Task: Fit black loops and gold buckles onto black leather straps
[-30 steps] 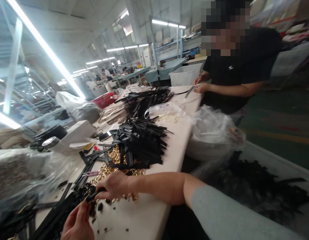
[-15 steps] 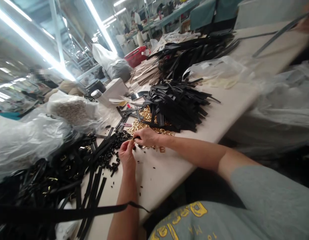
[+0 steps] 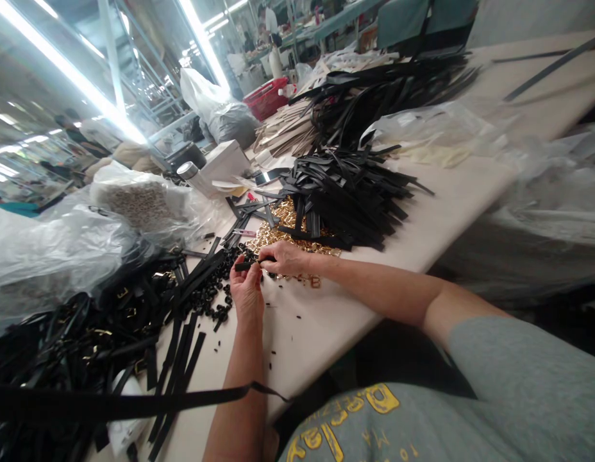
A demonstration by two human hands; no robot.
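Note:
My left hand (image 3: 247, 287) pinches a short black strap (image 3: 243, 266) whose end sticks out past the fingers. Close beside it, my right hand (image 3: 284, 258) is closed on the strap's other part, partly hidden by the fingers. Any buckle between the fingertips is too small to make out. Just behind my hands lies a heap of gold buckles (image 3: 278, 218). Small black loops (image 3: 211, 289) are piled to the left of my left hand. Beyond the right hand rests a big stack of black straps (image 3: 350, 199).
Finished-looking black straps with gold buckles (image 3: 105, 346) heap up at the left. Plastic bags (image 3: 61, 256) stand behind them. A red basket (image 3: 266, 98), a white box (image 3: 225, 163) and a phone (image 3: 271, 176) are farther back. Black crumbs dot the pale table (image 3: 297, 346).
The black strap's end now shows beyond my left fingers, where it was mostly hidden before. My hands stay close together. The hand at the far upper right is out of view.

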